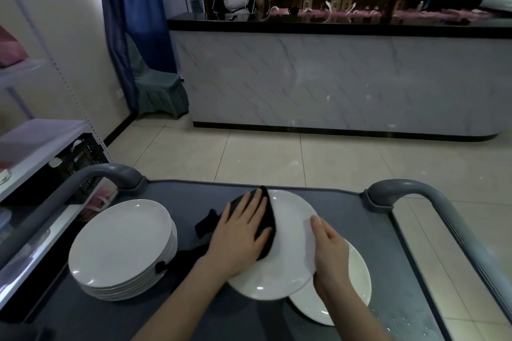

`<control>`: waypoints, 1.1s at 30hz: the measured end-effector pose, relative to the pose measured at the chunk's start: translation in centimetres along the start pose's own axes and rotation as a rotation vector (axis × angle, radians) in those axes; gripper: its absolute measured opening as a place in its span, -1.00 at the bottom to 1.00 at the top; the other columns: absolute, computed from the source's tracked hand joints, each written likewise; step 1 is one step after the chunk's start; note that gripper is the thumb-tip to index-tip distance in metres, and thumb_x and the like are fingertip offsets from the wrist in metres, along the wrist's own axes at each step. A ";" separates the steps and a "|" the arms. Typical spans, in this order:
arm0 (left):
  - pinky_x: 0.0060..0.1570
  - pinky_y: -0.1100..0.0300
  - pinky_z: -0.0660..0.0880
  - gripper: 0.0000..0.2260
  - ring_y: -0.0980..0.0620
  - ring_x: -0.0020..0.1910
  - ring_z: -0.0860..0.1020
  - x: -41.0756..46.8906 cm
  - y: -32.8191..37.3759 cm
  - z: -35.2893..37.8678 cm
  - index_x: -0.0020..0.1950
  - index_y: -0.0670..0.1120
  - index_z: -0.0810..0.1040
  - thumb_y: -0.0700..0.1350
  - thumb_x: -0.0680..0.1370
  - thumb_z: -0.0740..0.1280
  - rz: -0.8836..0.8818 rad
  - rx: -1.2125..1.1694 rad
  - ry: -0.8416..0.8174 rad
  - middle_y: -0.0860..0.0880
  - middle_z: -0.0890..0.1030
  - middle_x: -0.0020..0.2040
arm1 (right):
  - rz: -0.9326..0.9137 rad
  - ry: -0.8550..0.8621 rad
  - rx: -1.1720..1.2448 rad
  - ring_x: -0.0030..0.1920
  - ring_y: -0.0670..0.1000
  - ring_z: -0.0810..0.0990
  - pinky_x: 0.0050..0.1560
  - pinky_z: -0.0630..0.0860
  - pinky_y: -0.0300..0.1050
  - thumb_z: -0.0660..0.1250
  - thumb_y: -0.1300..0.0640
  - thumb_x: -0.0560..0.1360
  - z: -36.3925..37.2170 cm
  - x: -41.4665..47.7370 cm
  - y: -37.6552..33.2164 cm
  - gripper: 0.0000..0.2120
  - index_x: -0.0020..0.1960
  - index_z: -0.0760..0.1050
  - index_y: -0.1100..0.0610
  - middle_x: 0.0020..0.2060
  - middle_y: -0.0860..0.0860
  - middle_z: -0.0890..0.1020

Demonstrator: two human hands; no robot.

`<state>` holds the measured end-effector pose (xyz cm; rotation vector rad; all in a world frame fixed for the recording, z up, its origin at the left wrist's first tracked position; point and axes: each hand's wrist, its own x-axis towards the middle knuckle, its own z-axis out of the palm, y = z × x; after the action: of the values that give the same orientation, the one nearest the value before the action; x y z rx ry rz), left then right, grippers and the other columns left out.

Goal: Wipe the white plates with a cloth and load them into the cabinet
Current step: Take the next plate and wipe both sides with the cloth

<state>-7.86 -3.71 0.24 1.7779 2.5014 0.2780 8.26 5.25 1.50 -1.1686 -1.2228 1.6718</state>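
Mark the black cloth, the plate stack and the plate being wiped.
black cloth [270,224]: head view, fold lying on the plate
plate stack [122,241]: head view, middle of top plate
plate being wiped [291,252]: head view, bare white face

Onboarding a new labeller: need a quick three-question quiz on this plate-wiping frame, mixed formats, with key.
1. True or false: the left hand presses the dark cloth onto the wiped plate with straight fingers.
2. Where does the plate stack sit on the cart? A) to the left of the wiped plate B) to its right C) under it
3. Fill in: the right hand holds the wiped plate by its ____ rim.
Key: 1 true; 2 A; 3 right.
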 end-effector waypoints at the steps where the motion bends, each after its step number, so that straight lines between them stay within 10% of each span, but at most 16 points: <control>1: 0.54 0.01 -0.20 -0.42 0.12 0.56 -0.28 -0.6 -0.4 0.0 0.59 0.07 -0.25 0.17 0.66 -0.07 -0.014 -0.020 -0.017 0.16 -0.32 0.56 | -0.033 0.041 0.008 -0.26 -0.07 0.55 -0.18 0.55 -0.13 0.31 0.04 0.59 -0.1 0.3 -0.4 -0.77 -0.16 0.63 0.10 -0.29 -0.02 0.65; 33: 0.44 0.00 -0.41 -0.50 0.27 0.47 -0.43 -4.0 6.8 0.3 0.55 0.22 -0.28 0.06 0.67 -0.12 0.131 -0.318 -0.114 0.37 -0.37 0.49 | -0.151 0.173 -0.084 -0.20 0.00 0.61 -0.06 0.53 -0.02 0.25 0.02 0.62 1.2 -0.7 -0.6 -0.70 -0.22 0.65 0.00 -0.31 -0.04 0.67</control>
<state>-0.14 -5.30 0.96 1.7724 2.1264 0.5321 7.34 4.39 2.36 -1.2130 -1.2496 1.3906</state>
